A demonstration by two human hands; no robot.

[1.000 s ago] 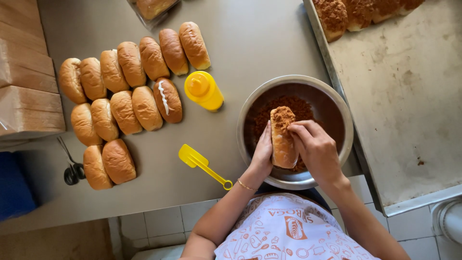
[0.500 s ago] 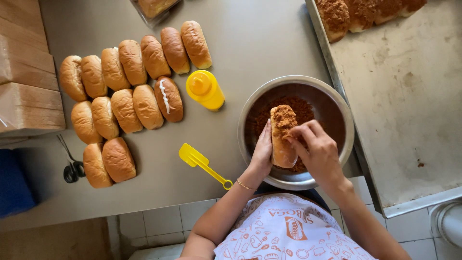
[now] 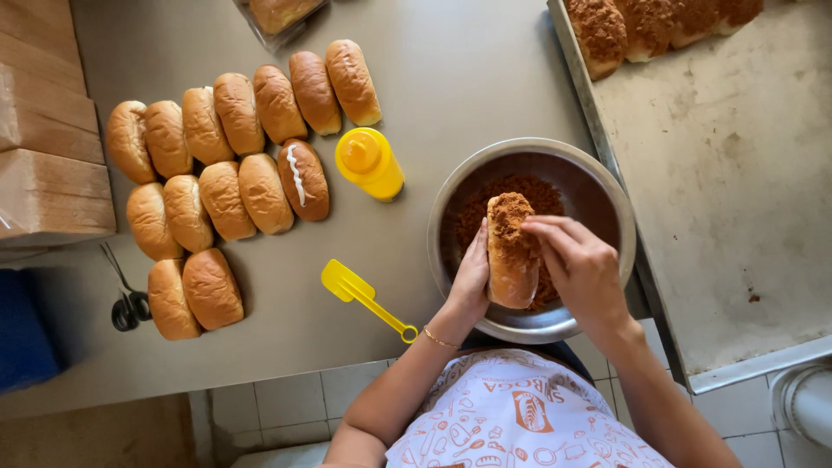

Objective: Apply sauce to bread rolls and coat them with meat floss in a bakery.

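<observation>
over the steel bowl (image 3: 598, 186) of brown crumbs | bun (image 3: 511, 251) lay between both hands, long axis running away from the person | left hand (image 3: 471, 279) cupped its left side | right hand (image 3: 582, 269) fingertips pinched together on its crumbed top | both equally near

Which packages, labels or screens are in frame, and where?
Clear plastic bag holding a brown bun: top edge of the grey table, partly cut off.
Stacked tan flat packs with a glossy wrap: left edge, beside the bun rows; contents cannot be told.
Yellow plastic squeeze bottle: centre of the table, plain, no label visible.
Printed white and orange apron: bottom centre, small logo patch and drawings.
No screens or signs.
</observation>
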